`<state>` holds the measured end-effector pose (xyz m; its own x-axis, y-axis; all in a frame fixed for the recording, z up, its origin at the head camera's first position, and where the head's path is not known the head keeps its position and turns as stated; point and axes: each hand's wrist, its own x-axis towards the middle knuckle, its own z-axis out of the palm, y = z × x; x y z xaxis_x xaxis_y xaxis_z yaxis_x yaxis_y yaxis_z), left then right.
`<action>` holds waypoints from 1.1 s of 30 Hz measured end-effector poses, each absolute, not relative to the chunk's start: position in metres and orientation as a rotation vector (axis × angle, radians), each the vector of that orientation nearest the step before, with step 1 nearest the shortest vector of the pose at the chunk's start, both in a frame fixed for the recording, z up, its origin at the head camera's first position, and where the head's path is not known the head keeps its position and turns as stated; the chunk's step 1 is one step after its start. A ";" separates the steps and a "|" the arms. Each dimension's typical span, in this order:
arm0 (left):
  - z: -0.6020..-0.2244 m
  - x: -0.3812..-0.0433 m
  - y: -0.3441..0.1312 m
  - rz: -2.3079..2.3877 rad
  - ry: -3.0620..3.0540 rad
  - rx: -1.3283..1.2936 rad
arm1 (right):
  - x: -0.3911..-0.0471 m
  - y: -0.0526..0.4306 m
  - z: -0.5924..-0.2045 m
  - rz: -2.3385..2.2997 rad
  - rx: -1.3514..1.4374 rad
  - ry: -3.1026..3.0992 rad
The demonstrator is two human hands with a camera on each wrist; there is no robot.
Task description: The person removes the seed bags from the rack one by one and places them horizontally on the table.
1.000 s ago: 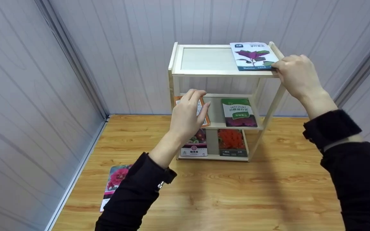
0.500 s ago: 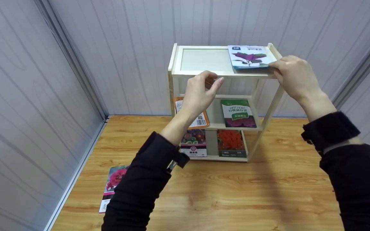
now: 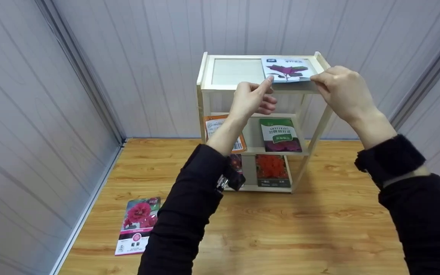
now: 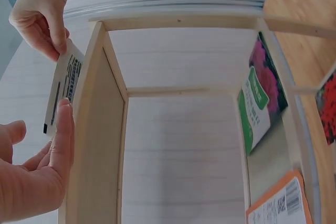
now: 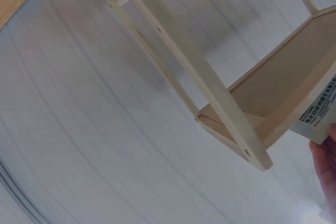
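Pinches the plant packet (image 3: 289, 70) with the right hand (image 3: 345, 91), likely to stop it slipping; holds the left hand (image 3: 249, 97) by its other corner, thumb and fingers apart.

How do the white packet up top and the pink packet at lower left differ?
The white packet is at the top of the shelf; the pink packet lies on the wood surface. The right hand pinches the white packet; no hand touches the pink packet. Both show printed plants.
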<state>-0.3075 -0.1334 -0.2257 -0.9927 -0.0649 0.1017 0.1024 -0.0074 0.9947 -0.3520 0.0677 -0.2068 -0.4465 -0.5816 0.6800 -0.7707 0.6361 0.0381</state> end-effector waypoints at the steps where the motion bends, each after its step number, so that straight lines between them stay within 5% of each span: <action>1: -0.226 -0.309 -0.133 -2.182 -2.105 -0.029 | -0.351 0.067 -0.207 0.363 1.058 -2.176; 19: -0.228 -0.308 -0.128 -2.414 -1.888 0.000 | -0.340 0.062 -0.216 0.457 1.116 -2.131; 33: -0.224 -0.289 -0.125 -2.447 -1.871 -0.091 | -0.350 0.070 -0.230 1.101 0.614 -2.211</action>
